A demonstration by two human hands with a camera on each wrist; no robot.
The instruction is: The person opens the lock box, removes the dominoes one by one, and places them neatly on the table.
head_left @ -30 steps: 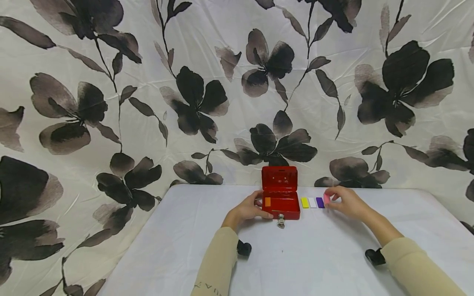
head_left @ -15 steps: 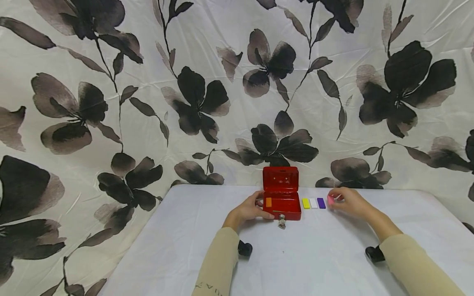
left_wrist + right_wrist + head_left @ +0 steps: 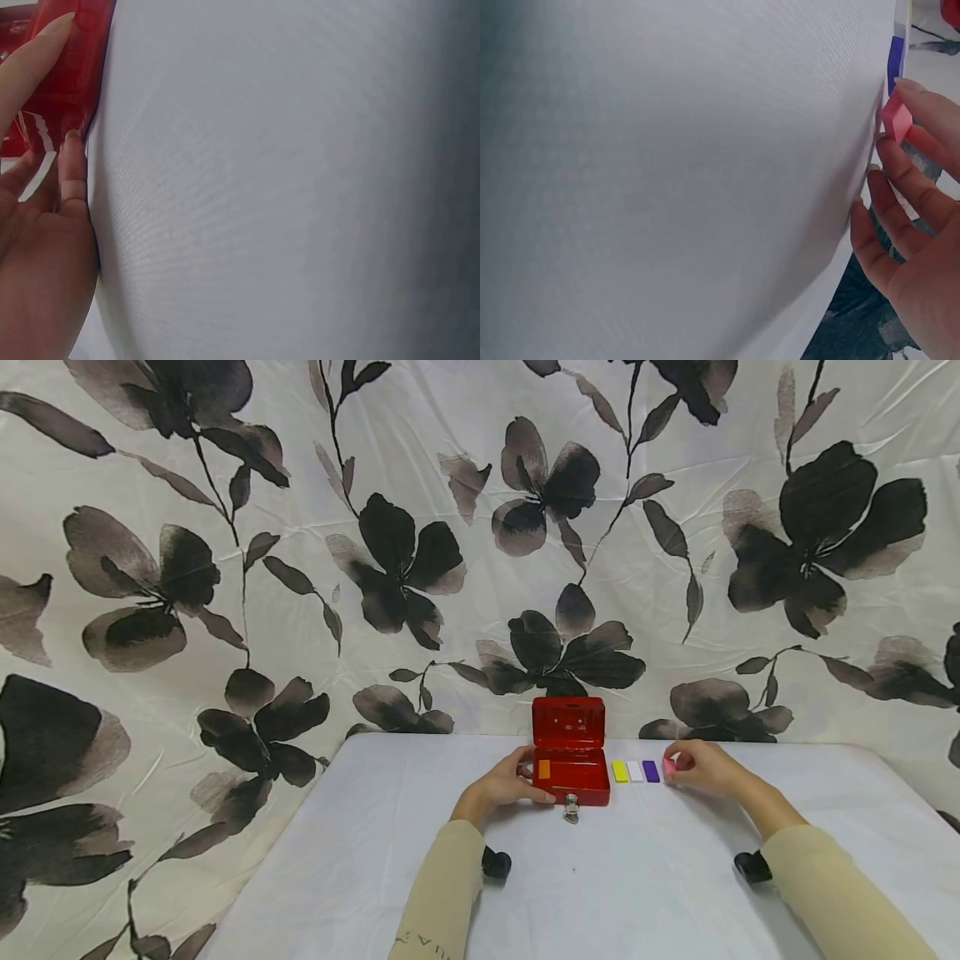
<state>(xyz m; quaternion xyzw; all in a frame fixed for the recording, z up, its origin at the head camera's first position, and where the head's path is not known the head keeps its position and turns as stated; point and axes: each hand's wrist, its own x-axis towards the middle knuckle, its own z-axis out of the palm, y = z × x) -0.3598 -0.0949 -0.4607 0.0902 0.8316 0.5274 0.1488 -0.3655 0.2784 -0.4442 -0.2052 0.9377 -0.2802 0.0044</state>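
Head cam, 1 red box, 5 blks

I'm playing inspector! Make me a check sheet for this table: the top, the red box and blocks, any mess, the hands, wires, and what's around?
Surface: white tabletop.
Job's things: red box, lid open, orange block inside at its left; yellow block, white block and purple block in a row to its right; pink block beyond them.
Clutter: one tiny dark speck in front of the box, too small to name.
Hands: left hand holds the box near its left front corner; right hand pinches the pink block.
Cables: nothing seen.
Surroundings: backdrop with dark printed flowers behind the table.
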